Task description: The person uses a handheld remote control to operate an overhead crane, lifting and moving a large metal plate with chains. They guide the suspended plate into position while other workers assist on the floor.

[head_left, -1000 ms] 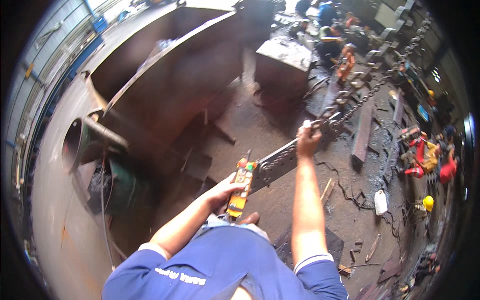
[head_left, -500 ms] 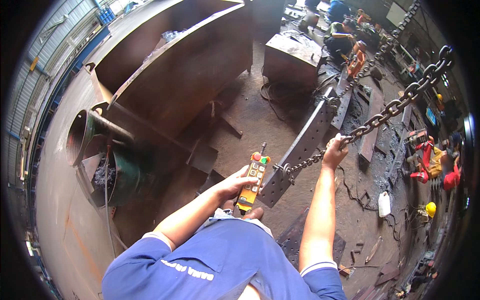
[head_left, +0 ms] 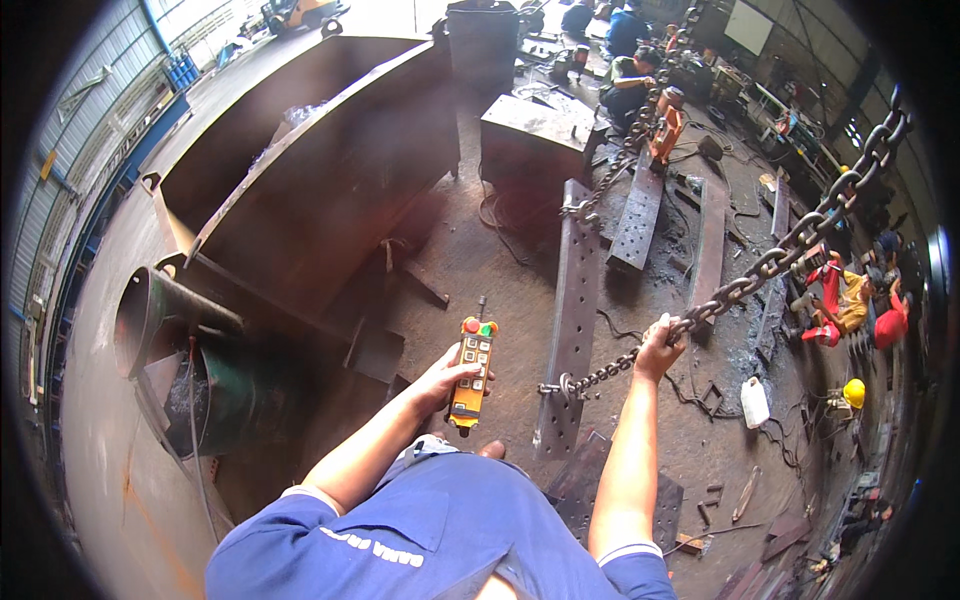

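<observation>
My left hand is closed around a yellow crane remote control with red and green buttons on top, its thumb lying over the keys. Out to the right, my right hand grips a heavy steel chain that slants up to the upper right. The chain's lower end loops around the near part of a long steel plate with drilled holes. Another chain is hooked at the plate's far end. Whether the plate touches the floor I cannot tell.
A large curved steel structure and a green pipe stand on the left. Beyond the plate is a steel box. Perforated beams, a white jug and a yellow helmet lie to the right. Several people work farther off.
The suspended-looking plate has swung from a slant to nearly straight ahead of me. My view has shifted right; both hands keep their hold on the remote control and the chain.
</observation>
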Motion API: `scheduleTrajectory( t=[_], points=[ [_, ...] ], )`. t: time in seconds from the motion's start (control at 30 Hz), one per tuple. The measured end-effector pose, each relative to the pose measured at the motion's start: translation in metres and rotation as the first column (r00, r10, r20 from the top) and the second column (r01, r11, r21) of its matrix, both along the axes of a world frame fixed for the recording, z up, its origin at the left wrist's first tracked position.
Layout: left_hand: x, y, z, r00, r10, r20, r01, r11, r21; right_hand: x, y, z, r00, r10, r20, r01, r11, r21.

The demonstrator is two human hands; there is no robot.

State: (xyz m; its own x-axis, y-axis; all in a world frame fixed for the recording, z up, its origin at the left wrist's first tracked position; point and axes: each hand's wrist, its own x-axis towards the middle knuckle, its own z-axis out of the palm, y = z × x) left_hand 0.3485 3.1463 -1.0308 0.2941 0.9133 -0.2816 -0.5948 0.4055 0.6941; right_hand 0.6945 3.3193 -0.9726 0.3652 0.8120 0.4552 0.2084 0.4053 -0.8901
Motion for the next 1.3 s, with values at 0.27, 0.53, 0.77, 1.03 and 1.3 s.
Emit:
scheduleTrajectory(
  t=[0.27,0.53,0.77,1.03,1.3],
  points=[
    [0.016,0.1,0.042,0.943,0.21,-0.259,-0.077,0.893,0.444,0.061,-0.037,0.007,0.997,0.028,-0.066,-0.03,0.999,-0.032],
    [0.029,0.276,0.152,0.857,0.411,-0.31,0.088,0.477,0.875,0.118,-0.064,0.013,0.987,-0.151,-0.063,0.152,0.988,0.009],
    [0.048,0.399,0.203,0.341,0.909,-0.238,0.708,-0.082,0.702,0.16,-0.097,0.019,0.933,-0.299,-0.202,0.306,0.952,0.003],
    [0.068,0.405,0.174,0.524,0.722,-0.452,0.751,-0.141,0.645,0.222,-0.122,0.022,0.788,-0.582,-0.2,0.593,0.805,-0.004],
    [0.133,0.339,0.173,0.462,0.724,-0.512,0.819,-0.127,0.56,0.275,-0.145,0.039,0.646,-0.716,-0.265,0.746,0.665,0.023]
  ],
)
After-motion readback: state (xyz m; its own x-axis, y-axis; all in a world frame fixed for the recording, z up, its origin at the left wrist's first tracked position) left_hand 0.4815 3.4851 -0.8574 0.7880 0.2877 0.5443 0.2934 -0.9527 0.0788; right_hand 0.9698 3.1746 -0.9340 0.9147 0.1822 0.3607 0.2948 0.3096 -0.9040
